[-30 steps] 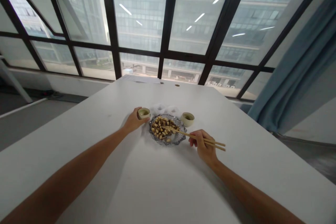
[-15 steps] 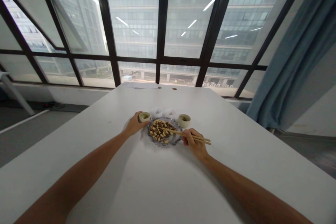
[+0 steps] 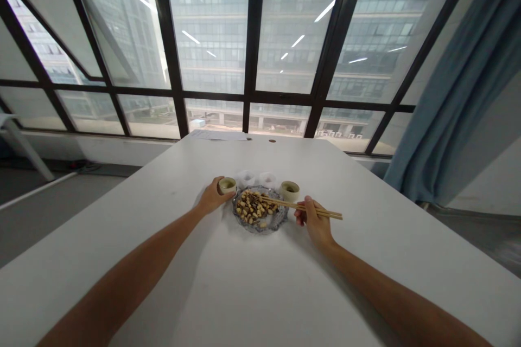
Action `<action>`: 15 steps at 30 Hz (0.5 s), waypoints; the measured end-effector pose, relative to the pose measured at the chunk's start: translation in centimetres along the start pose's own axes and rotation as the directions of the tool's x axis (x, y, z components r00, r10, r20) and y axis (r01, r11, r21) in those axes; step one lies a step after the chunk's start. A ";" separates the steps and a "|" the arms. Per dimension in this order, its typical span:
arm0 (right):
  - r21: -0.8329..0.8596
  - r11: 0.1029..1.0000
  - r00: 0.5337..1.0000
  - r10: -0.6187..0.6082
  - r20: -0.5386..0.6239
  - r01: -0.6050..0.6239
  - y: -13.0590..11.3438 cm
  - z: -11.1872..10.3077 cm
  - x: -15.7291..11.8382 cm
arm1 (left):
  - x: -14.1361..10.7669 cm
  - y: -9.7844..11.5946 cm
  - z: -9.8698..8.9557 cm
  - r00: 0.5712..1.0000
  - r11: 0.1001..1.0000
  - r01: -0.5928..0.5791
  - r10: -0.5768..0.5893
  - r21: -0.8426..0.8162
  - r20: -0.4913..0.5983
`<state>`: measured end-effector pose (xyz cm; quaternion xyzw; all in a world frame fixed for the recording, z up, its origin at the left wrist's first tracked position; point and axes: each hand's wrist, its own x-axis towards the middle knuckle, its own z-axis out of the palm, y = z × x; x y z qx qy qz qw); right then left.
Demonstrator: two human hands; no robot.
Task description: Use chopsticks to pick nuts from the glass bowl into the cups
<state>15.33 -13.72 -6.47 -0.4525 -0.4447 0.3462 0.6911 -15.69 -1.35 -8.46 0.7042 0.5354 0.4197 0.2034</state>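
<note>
My left hand (image 3: pixel 212 195) is wrapped round a small pale-green cup (image 3: pixel 227 185) at the left rim of a clear glass plate (image 3: pixel 262 230). Pistachios and darker seeds (image 3: pixel 254 207) lie heaped on the plate, mostly on its left side. In my right hand (image 3: pixel 315 221) is a pair of wooden chopsticks (image 3: pixel 293 205); their tips reach into the heap. Whether the tips pinch anything is too small to tell. A second pale-green cup (image 3: pixel 290 191) stands just behind the plate on the right, untouched.
Two small clear white cups (image 3: pixel 267 179) sit behind the plate on the white table (image 3: pixel 252 293). White papers (image 3: pixel 217 135) lie at the table's far edge, by the windows. A blue curtain (image 3: pixel 443 119) hangs at the right.
My right hand has drawn the chopsticks to the right, and their tips have moved right across the heap. My left hand still holds its cup. The whole view has shifted slightly.
</note>
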 end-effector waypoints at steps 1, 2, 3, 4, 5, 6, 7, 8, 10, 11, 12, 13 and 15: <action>0.007 1.000 1.000 0.003 -0.015 -0.003 -0.1 -0.1 0.1 | 0.0 -0.1 0.1 1.000 1.000 -0.003 0.003 0.003 -0.002; 0.010 1.000 1.000 0.003 -0.030 -0.002 -0.2 -0.3 0.1 | 0.1 -0.2 0.1 1.000 1.000 -0.005 0.005 0.005 -0.007; 0.010 1.000 0.999 0.000 -0.042 0.001 -0.2 -0.4 0.2 | 0.1 -0.3 0.2 1.000 1.000 -0.009 0.009 0.005 -0.014; 0.011 1.000 0.999 -0.006 -0.054 0.006 -0.3 -0.5 0.2 | 0.1 -0.3 0.2 1.000 1.000 -0.013 0.013 0.005 -0.021; 0.012 1.000 0.998 -0.011 -0.064 0.012 -0.4 -0.6 0.3 | 0.2 -0.4 0.3 0.999 1.000 -0.019 0.019 0.006 -0.030; 0.014 1.000 0.997 -0.015 -0.073 0.017 -0.5 -0.7 0.3 | 0.2 -0.4 0.3 0.999 1.000 -0.029 0.029 0.010 -0.037; 0.016 1.000 0.997 -0.018 -0.079 0.020 -0.5 -0.8 0.4 | 0.2 -0.4 0.3 0.998 0.999 -0.046 0.047 0.018 -0.045; 0.018 1.000 0.996 -0.020 -0.084 0.022 -0.5 -0.8 0.4 | 0.2 -0.4 0.3 0.996 0.997 -0.069 0.070 0.029 -0.053; 0.022 0.999 0.996 -0.023 -0.087 0.025 -0.4 -0.9 0.5 | 0.2 -0.5 0.2 0.989 0.990 -0.127 0.131 0.060 -0.071; 0.023 0.999 0.996 -0.026 -0.085 0.028 -0.3 -0.9 0.5 | 0.2 -0.5 0.2 0.983 0.984 -0.159 0.165 0.076 -0.081; 0.023 0.999 0.996 -0.031 -0.081 0.033 -0.3 -0.9 0.4 | 0.2 -0.6 0.2 0.978 0.979 -0.183 0.191 0.088 -0.089; 0.024 0.999 0.996 -0.037 -0.076 0.039 -0.2 -0.8 0.4 | 0.2 -0.6 0.2 0.972 0.974 -0.205 0.214 0.097 -0.096; 0.023 0.998 0.997 -0.053 -0.062 0.054 0.0 -0.8 0.2 | 0.2 -0.7 0.2 0.961 0.964 -0.241 0.253 0.109 -0.108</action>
